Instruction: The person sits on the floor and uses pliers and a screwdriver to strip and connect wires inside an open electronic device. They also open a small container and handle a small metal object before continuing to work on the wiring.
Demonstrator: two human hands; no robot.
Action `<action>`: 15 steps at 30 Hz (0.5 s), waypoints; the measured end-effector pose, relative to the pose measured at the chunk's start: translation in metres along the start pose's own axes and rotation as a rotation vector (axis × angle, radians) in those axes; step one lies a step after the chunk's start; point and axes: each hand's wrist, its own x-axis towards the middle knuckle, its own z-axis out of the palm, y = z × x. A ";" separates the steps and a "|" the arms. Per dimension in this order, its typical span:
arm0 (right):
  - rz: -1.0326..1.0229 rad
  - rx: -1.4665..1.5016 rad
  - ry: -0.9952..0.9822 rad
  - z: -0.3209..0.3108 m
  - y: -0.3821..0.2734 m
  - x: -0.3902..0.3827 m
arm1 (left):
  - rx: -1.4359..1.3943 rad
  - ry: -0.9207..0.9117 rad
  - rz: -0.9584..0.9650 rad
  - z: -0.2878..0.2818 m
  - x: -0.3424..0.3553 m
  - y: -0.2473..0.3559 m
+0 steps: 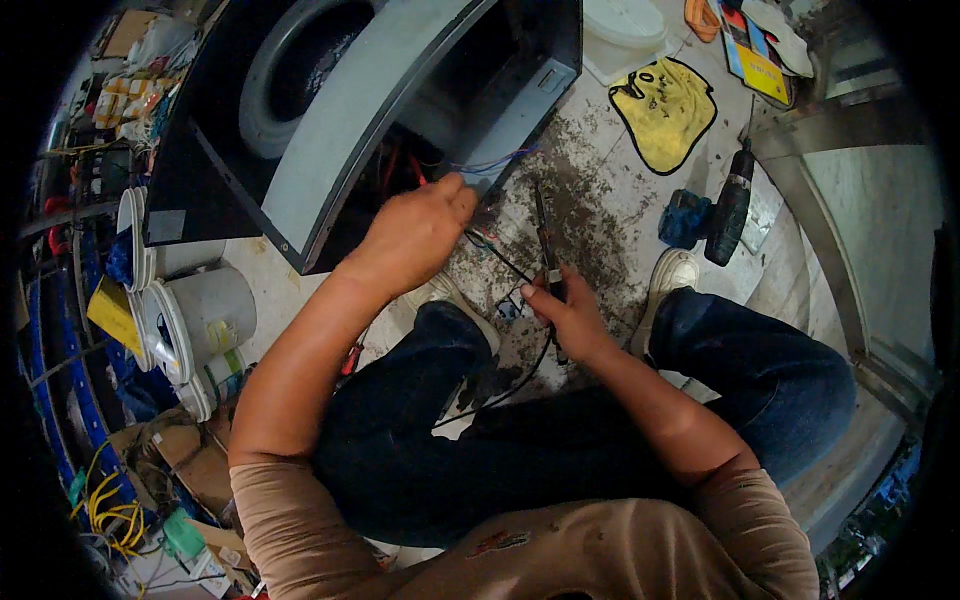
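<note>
A large dark metal housing (350, 110) with an open side and a round ring-shaped opening lies in front of me. My left hand (425, 225) is at its open edge, fingers curled and pinched; the fingertips are partly hidden, so what they hold is unclear. Blue and purple wires (500, 162) come out beside that hand, and red wires (388, 170) show inside the housing. My right hand (572, 315) is closed round a slim, dark, pointed tool (545, 225), its exact kind unclear. A black cable (510, 263) with thin stripped-out wires at its end runs past the right fingers toward my lap.
Dark dirt (590, 190) covers the tiled floor. To the right lie a cordless drill (732, 205) and a yellow cloth (665, 115). White buckets (215, 310) lie at left, near yellow cables (115, 515). A white tub (625, 35) stands at the back. My shoes flank the work.
</note>
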 end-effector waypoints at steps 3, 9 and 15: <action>0.013 -0.010 -0.001 -0.001 0.002 0.001 | -0.066 -0.020 -0.089 0.005 0.001 0.000; 0.033 0.059 -0.026 0.001 -0.003 0.000 | -0.307 0.049 -0.153 0.005 0.002 -0.003; 0.039 0.038 -0.044 0.000 -0.012 -0.004 | -0.763 0.098 -0.316 0.014 0.007 -0.005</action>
